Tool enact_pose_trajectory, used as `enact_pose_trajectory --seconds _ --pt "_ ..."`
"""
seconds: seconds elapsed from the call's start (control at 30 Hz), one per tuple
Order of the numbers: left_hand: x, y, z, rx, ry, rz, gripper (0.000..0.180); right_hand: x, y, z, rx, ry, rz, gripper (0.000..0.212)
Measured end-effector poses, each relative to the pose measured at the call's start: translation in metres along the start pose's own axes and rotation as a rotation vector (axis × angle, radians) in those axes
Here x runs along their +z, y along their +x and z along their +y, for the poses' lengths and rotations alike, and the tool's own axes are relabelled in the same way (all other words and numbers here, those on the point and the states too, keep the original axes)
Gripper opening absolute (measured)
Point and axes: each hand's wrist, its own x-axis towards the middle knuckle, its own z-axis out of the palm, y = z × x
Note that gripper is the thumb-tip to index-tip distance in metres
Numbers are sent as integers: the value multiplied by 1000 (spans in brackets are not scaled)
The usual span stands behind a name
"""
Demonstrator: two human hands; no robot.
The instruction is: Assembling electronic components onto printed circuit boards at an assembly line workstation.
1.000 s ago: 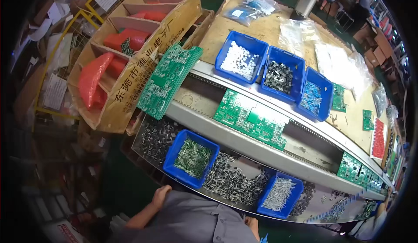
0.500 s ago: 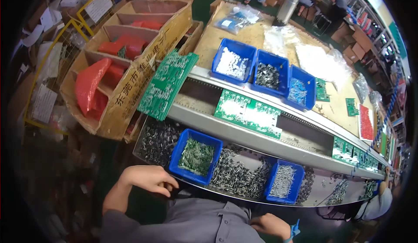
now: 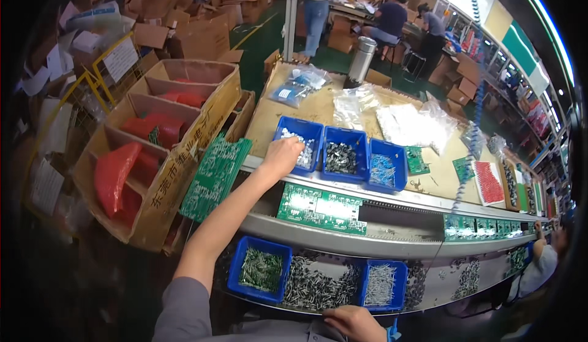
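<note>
My left hand (image 3: 283, 157) reaches over the conveyor into a blue bin (image 3: 282, 125) of small white parts (image 3: 308, 152). Its fingers are bent together at the parts, and whatever they pinch is hidden. Low in the view, my right hand (image 3: 356, 322) rests by the near edge of the parts tray, fingers curled. Whether it holds anything does not show. A blue band (image 3: 392, 331) circles the right wrist. Beneath my left forearm's reach, green circuit boards (image 3: 321, 209) lie in the conveyor channel, beside a stack of similar boards (image 3: 211, 176).
Other blue bins hold black parts (image 3: 341, 158), blue parts (image 3: 383, 170), green-tinted leaded parts (image 3: 260, 269) and silver pins (image 3: 380, 285). A divided cardboard box (image 3: 177, 176) stands left. A metal flask (image 3: 361, 60) and plastic bags (image 3: 410, 124) sit behind. A co-worker's arm (image 3: 539, 262) is far right.
My left hand has gone from beside the near tray up and forward into the bin of white parts. My right hand has risen to the tray's edge. The view has shifted, showing more background.
</note>
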Motion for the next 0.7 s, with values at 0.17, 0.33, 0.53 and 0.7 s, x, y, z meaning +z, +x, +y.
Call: enact_pose_trajectory --seconds 0.17,0.33,0.53,0.7 --pt "29 17 -18 55 208 -147 8 -2 -17 3 145 107 117 19" --pt "32 20 -12 28 199 -135 5 -12 -21 11 168 148 114 19" --pt "25 16 -9 10 112 -10 6 -51 -8 3 10 13 -88 19" --pt "21 10 -18 -71 24 -13 7 -76 12 3 -118 -112 -148 14"
